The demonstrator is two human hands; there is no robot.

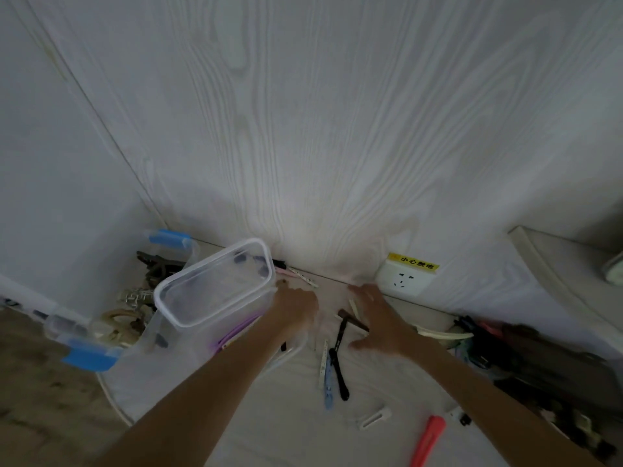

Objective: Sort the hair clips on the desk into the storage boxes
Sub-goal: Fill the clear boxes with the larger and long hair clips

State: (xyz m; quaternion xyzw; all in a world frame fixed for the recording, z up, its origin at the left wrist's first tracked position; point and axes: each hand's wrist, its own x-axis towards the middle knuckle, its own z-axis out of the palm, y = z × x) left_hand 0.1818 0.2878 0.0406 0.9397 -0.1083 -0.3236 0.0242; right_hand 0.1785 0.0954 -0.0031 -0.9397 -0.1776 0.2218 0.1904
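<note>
While both hands reach toward the wall, the right hand (381,318) spreads open, holding nothing, over the brown clip (352,320) just to its left. That clip's long axis runs left-right; the black clip (338,362) runs fore-aft. Left hand (296,306), seemingly empty with its grip unclear, sits beside the clear storage box (215,281). Right is nearer.

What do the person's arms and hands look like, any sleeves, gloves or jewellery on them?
Both arms come in bare from the bottom edge: no sleeve shows anywhere along either forearm. The left hand and the right hand wear no gloves, and no watch, bracelet or band shows at either wrist. The picture is dim and a little blurred, so a thin ring cannot be ruled out.
</note>
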